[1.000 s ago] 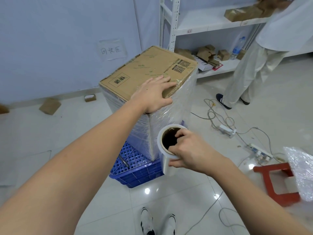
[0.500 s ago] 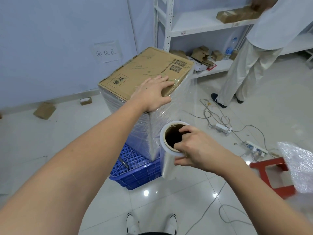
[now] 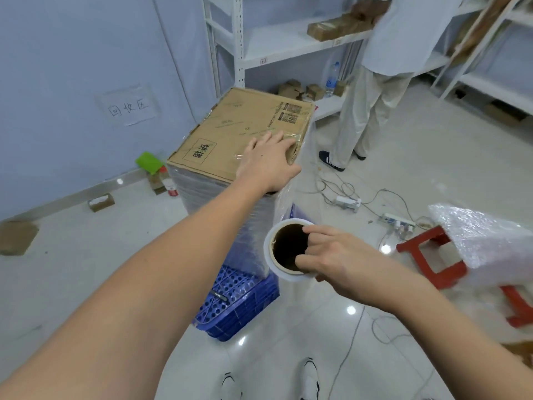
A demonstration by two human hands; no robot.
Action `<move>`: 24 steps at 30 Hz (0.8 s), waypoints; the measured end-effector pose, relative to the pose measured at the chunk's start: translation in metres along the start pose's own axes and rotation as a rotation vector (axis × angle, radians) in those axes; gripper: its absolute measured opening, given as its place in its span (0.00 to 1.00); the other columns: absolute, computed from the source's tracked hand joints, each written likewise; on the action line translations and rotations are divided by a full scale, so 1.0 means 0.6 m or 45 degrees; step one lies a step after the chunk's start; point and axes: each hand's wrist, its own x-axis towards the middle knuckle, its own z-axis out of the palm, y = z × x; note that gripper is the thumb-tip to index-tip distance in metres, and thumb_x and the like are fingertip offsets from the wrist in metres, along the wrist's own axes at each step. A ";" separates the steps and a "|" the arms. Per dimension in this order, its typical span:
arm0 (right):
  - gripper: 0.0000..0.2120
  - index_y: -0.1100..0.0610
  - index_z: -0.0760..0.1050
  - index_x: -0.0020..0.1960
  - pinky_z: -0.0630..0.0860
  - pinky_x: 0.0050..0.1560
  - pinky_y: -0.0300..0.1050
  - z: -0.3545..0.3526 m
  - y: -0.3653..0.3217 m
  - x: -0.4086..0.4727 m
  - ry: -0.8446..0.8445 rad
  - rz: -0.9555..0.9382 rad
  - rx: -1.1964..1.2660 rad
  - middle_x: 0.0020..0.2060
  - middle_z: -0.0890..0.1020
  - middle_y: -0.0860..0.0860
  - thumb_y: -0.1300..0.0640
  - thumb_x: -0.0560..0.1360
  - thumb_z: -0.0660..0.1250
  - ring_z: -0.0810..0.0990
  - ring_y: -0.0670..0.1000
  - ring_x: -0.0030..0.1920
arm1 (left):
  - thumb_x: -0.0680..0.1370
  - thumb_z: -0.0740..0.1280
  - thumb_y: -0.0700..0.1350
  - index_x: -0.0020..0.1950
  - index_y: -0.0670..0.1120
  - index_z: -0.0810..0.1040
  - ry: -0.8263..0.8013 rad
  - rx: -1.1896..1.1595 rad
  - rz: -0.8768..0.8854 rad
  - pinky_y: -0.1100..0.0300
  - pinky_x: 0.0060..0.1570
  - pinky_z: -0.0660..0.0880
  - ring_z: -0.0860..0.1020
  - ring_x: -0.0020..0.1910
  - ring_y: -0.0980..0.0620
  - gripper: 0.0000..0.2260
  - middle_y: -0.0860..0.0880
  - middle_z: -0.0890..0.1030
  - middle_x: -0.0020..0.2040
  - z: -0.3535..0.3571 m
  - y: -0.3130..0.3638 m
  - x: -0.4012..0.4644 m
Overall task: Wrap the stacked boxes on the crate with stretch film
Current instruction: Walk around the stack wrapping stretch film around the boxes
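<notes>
The stacked cardboard boxes (image 3: pixel 236 131) stand on a blue perforated crate (image 3: pixel 236 304), their sides covered in clear stretch film. My left hand (image 3: pixel 266 161) lies flat on the near right corner of the top box, fingers straight. My right hand (image 3: pixel 331 262) grips the stretch film roll (image 3: pixel 278 249) upright, with fingers hooked inside its brown cardboard core. The roll hangs close to the stack's near right corner, and a sheet of film runs from it up to that corner.
A person in white (image 3: pixel 383 67) stands at white metal shelving (image 3: pixel 277 44) behind the stack. Cables and power strips (image 3: pixel 395 220) lie on the tiled floor at right. A red stool (image 3: pixel 432 258) with bubble wrap (image 3: pixel 484 238) stands at right. Small boxes (image 3: pixel 17 235) lie along the wall.
I have shifted around the stack, so it sits more left in view. My right hand has carried the roll rightward past the corner, drawing film out. My left hand stays on the top box.
</notes>
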 end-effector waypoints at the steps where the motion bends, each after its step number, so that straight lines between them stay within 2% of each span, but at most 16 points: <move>1: 0.15 0.48 0.71 0.45 0.59 0.74 0.45 0.001 -0.006 0.002 0.013 0.026 -0.001 0.35 0.78 0.42 0.62 0.68 0.74 0.73 0.49 0.44 | 0.78 0.64 0.60 0.81 0.56 0.65 0.030 -0.021 0.007 0.47 0.80 0.51 0.57 0.82 0.48 0.31 0.51 0.62 0.83 -0.002 0.000 -0.004; 3: 0.17 0.49 0.70 0.43 0.60 0.74 0.46 0.000 -0.014 0.009 0.025 0.075 -0.008 0.34 0.78 0.42 0.64 0.66 0.75 0.73 0.49 0.43 | 0.78 0.66 0.59 0.76 0.55 0.72 0.120 -0.064 0.027 0.48 0.77 0.56 0.63 0.79 0.49 0.27 0.52 0.69 0.78 -0.005 -0.003 -0.014; 6: 0.19 0.48 0.67 0.42 0.60 0.74 0.45 -0.001 -0.020 0.016 0.020 0.119 -0.003 0.33 0.77 0.42 0.64 0.64 0.75 0.72 0.49 0.43 | 0.80 0.65 0.61 0.67 0.54 0.79 0.247 -0.081 0.046 0.51 0.68 0.66 0.72 0.68 0.51 0.19 0.54 0.78 0.67 0.000 -0.008 -0.020; 9: 0.19 0.48 0.67 0.41 0.60 0.74 0.45 -0.008 -0.028 0.026 0.057 0.117 0.017 0.32 0.76 0.42 0.64 0.65 0.75 0.72 0.49 0.42 | 0.82 0.62 0.61 0.55 0.54 0.82 0.350 -0.089 0.003 0.52 0.59 0.71 0.74 0.58 0.51 0.14 0.55 0.79 0.56 0.001 -0.009 -0.021; 12: 0.16 0.48 0.70 0.42 0.61 0.74 0.46 -0.011 -0.033 0.032 0.060 0.096 0.035 0.33 0.77 0.43 0.62 0.66 0.75 0.73 0.48 0.42 | 0.83 0.59 0.61 0.51 0.53 0.82 0.374 -0.070 0.008 0.52 0.54 0.73 0.74 0.55 0.51 0.16 0.54 0.79 0.53 0.001 -0.009 -0.025; 14: 0.15 0.49 0.71 0.42 0.59 0.75 0.45 -0.011 -0.034 0.036 0.054 0.091 0.031 0.33 0.77 0.43 0.62 0.67 0.75 0.73 0.48 0.43 | 0.83 0.59 0.61 0.54 0.53 0.82 0.314 -0.075 0.040 0.51 0.55 0.73 0.74 0.55 0.51 0.16 0.54 0.79 0.54 -0.004 -0.011 -0.027; 17: 0.15 0.50 0.71 0.41 0.60 0.74 0.44 -0.012 -0.033 0.037 0.061 0.083 0.055 0.32 0.77 0.42 0.64 0.66 0.74 0.73 0.48 0.43 | 0.83 0.62 0.61 0.62 0.53 0.81 0.035 -0.194 0.160 0.50 0.58 0.73 0.75 0.60 0.51 0.16 0.53 0.79 0.59 -0.022 -0.029 -0.031; 20: 0.17 0.49 0.70 0.41 0.60 0.74 0.42 -0.014 -0.031 0.037 0.078 0.052 0.078 0.33 0.77 0.41 0.65 0.65 0.74 0.72 0.48 0.43 | 0.83 0.64 0.61 0.72 0.52 0.77 -0.236 -0.226 0.344 0.48 0.73 0.67 0.70 0.74 0.47 0.22 0.47 0.74 0.74 -0.054 -0.051 -0.056; 22: 0.17 0.49 0.70 0.42 0.52 0.74 0.35 -0.015 -0.031 0.034 0.071 0.048 0.080 0.33 0.77 0.42 0.65 0.65 0.75 0.72 0.48 0.44 | 0.82 0.64 0.63 0.73 0.53 0.76 -0.258 -0.244 0.435 0.48 0.77 0.61 0.65 0.78 0.51 0.23 0.48 0.69 0.79 -0.074 -0.063 -0.088; 24: 0.17 0.50 0.71 0.41 0.44 0.70 0.28 -0.016 -0.031 0.032 0.077 0.057 0.070 0.33 0.77 0.42 0.65 0.64 0.75 0.72 0.48 0.44 | 0.79 0.65 0.68 0.67 0.56 0.79 -0.269 -0.329 0.496 0.45 0.77 0.63 0.65 0.77 0.55 0.23 0.52 0.67 0.80 -0.090 -0.071 -0.130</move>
